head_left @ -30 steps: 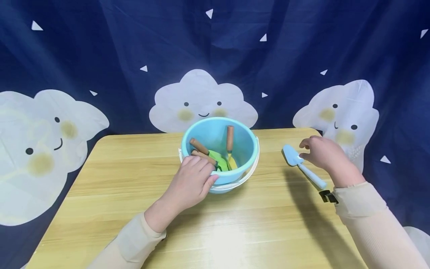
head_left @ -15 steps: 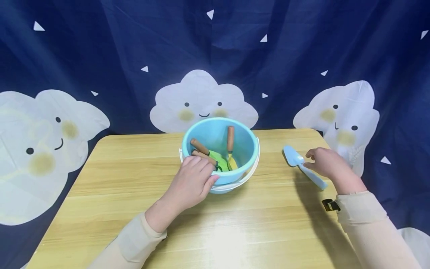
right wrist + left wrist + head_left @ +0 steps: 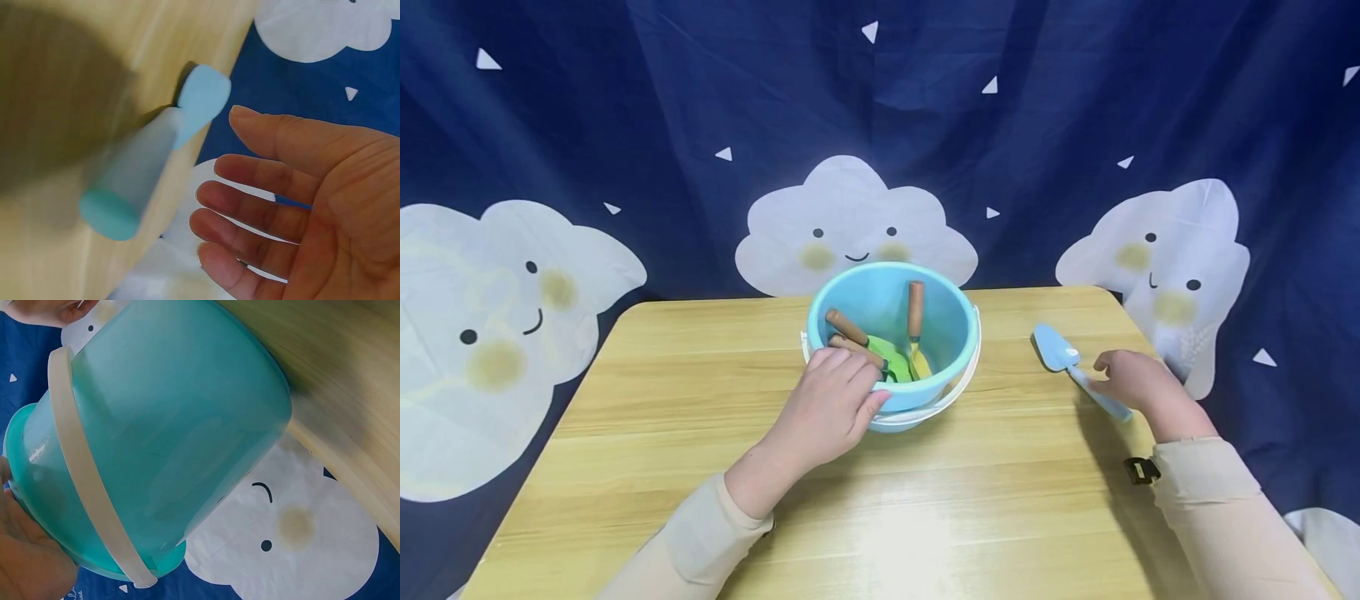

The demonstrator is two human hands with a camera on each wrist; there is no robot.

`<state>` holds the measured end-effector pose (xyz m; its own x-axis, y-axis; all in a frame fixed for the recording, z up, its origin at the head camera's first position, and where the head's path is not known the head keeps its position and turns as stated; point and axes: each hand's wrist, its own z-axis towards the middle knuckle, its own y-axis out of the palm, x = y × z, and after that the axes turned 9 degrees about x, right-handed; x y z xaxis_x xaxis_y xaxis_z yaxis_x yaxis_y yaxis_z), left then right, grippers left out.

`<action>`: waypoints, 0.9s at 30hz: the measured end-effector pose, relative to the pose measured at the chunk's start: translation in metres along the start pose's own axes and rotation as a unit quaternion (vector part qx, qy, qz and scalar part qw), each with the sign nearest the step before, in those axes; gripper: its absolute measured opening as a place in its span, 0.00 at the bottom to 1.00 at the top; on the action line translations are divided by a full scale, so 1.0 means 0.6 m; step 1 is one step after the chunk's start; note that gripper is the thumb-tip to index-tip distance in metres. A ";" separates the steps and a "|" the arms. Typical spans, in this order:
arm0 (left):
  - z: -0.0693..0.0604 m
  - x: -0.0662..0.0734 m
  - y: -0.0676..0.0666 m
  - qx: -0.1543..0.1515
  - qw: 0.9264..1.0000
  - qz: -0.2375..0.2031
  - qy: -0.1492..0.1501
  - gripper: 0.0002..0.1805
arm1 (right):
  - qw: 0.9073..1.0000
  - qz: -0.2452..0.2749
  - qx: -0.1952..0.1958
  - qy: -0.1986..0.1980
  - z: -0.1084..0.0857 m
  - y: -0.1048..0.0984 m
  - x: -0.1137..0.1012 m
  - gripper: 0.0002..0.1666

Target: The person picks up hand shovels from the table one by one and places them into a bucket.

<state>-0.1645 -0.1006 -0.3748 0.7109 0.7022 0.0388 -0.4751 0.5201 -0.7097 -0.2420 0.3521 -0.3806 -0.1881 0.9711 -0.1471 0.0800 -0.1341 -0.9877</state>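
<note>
A light-blue bucket (image 3: 943, 375) with a white handle (image 3: 81, 453) stands on the table. My left hand (image 3: 823, 404) grips its near rim, fingers over the edge and thumb outside. Inside the bucket lie a yellow-bladed shovel (image 3: 916, 321) with a brown grip and green-bladed tools (image 3: 883, 354) with brown grips, partly covered by my left fingers. To the right a small blue trowel (image 3: 1057, 348) lies flat, its handle toward me. My right hand (image 3: 1138, 383) hovers over that handle; in the right wrist view its fingers are spread and loosely bent, apart from the trowel (image 3: 203, 94).
The wooden table (image 3: 647, 433) ends at a dark blue curtain (image 3: 685, 92) printed with white clouds. A black strap piece (image 3: 1142, 471) hangs at the right wrist. The right hand is close to the table's right edge.
My right hand has moved down and slightly right, from beside the trowel's blade to over its handle. The left hand and bucket have stayed in place.
</note>
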 end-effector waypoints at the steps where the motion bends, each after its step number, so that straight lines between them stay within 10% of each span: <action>1: 0.000 0.000 0.000 0.000 1.000 0.000 0.000 0.29 | 1.000 0.001 -0.004 0.003 0.000 0.003 0.002 0.26; 27: 0.001 0.001 -0.004 -0.004 1.000 0.000 -0.003 0.29 | 0.996 0.064 -0.024 0.050 -0.002 0.051 0.026 0.27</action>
<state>-0.1631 -0.1010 -0.3728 0.7073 0.7056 0.0430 -0.4707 0.5156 -0.7160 -0.2413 0.3632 -0.4129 -0.0758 0.9618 -0.2632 0.1437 -0.2506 -0.9574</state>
